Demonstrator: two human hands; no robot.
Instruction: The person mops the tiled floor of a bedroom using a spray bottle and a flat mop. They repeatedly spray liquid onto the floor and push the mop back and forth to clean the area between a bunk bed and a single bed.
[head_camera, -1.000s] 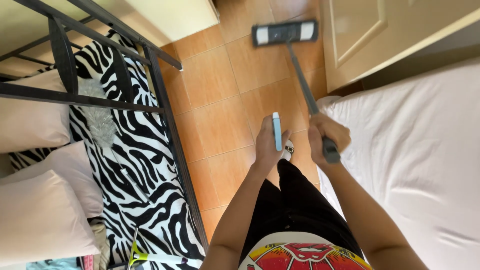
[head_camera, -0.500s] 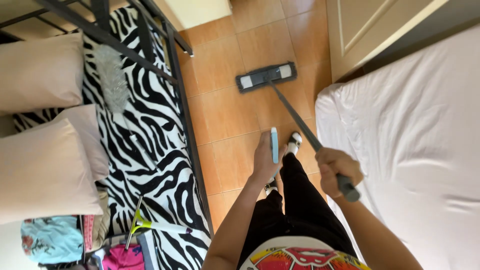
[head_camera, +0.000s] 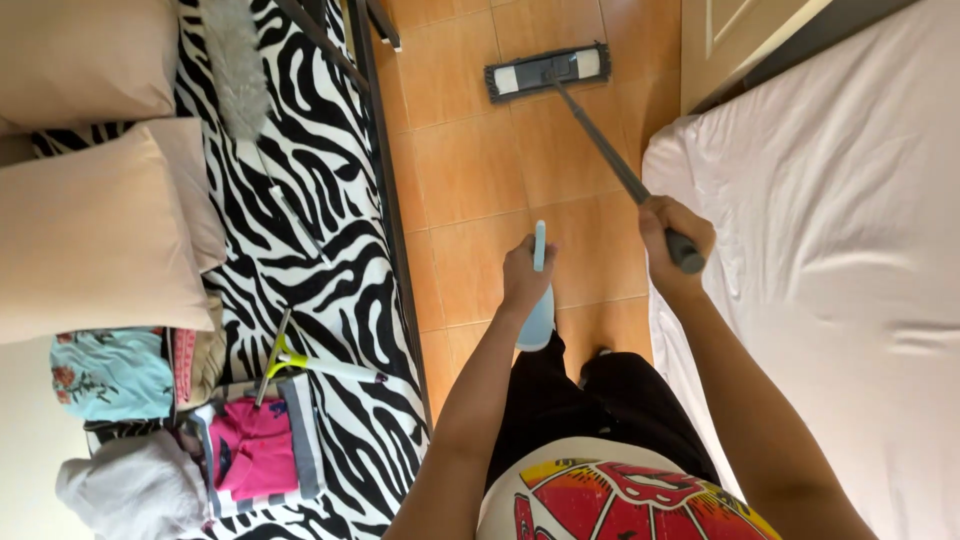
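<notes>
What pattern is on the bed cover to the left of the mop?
Black and white zebra stripes cover the bed cover, seen best in the head view, left of the mop.

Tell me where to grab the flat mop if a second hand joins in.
Take the grey handle on its bare stretch just below the right hand, which already covers the dark top grip. The shaft slants from the mop head on the tiled floor up toward the person, so come from the left side and wrap across it. The left hand holds a light blue phone.
</notes>
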